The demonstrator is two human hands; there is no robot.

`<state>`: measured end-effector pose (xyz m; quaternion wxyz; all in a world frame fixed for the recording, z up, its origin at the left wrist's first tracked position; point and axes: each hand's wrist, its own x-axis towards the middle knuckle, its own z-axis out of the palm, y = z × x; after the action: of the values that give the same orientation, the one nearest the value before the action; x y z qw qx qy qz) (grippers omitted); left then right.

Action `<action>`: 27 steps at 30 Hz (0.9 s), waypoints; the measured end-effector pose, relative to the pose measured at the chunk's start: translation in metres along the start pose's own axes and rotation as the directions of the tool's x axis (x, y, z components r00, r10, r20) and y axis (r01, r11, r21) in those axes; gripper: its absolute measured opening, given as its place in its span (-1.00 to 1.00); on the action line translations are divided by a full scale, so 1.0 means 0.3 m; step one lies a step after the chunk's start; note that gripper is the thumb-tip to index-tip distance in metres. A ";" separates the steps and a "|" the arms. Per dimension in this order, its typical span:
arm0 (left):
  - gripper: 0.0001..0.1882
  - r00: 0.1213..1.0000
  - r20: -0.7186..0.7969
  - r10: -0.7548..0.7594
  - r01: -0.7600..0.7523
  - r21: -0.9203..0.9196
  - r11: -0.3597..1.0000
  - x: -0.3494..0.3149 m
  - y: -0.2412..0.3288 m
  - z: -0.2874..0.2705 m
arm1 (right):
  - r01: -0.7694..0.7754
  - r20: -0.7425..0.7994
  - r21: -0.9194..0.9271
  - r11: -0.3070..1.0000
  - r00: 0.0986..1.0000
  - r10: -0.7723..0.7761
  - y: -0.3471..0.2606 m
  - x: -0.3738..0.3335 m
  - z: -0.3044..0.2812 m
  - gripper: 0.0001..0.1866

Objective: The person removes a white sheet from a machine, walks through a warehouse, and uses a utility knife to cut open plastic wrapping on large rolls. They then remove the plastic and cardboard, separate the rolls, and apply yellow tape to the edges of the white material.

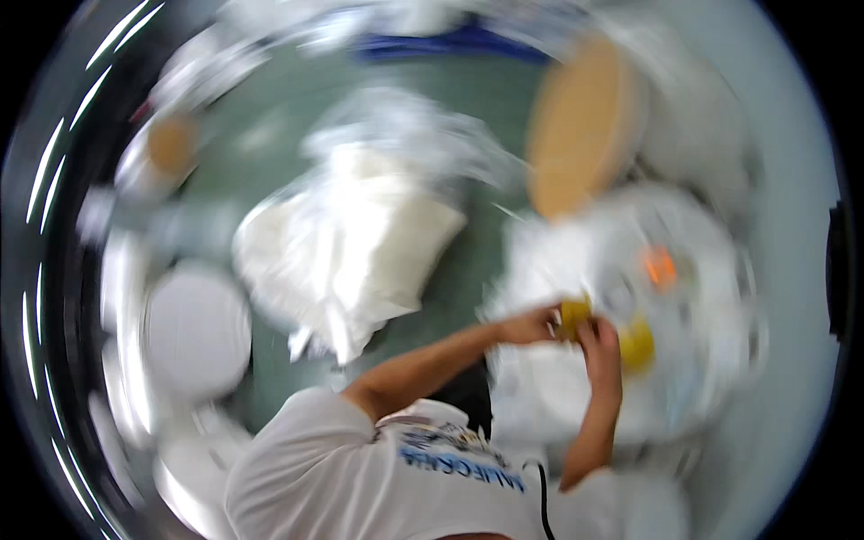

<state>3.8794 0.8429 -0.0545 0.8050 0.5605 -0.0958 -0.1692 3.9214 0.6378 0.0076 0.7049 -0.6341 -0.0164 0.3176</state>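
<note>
Both my hands meet over a white, plastic-covered surface (549,378) at the right. Between them is a small yellow object (574,315), too blurred to tell its kind. My left hand (529,326) is closed on its left side. From below right, my right hand (601,346) bends its fingers against the same object, closed on its lower edge. A second yellow thing, rounded (637,347), lies just right of my right hand. Farther off is a small bright orange item (660,266).
A large white bundle in clear plastic (360,234) lies on the green floor (261,117). A tan round-topped thing (580,126) stands beyond the work surface. White round rolls or drums (198,328) line the left. A blue strip (450,43) is at the back.
</note>
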 end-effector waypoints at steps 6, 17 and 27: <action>-0.65 0.944 -0.327 0.041 -0.028 0.044 0.999 -0.846 0.087 -0.029 | -0.225 0.484 -0.213 0.951 0.821 0.303 0.178 -0.073 0.592 -0.90; -0.73 -0.066 -0.992 0.103 0.092 0.097 0.991 -2.821 -0.202 0.793 | 0.538 0.585 -0.603 0.589 -0.203 0.785 0.722 -1.016 2.178 -0.89; -0.75 -0.641 -0.762 0.091 -0.388 0.424 0.818 -3.661 -0.376 1.211 | 0.366 0.582 -0.526 0.768 -0.504 0.639 1.180 -2.013 3.016 -0.80</action>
<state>2.7206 0.9084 0.0072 0.5134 0.2806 0.5040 0.6353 2.9032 1.1524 0.0935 0.0275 -0.1954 -0.5922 0.7813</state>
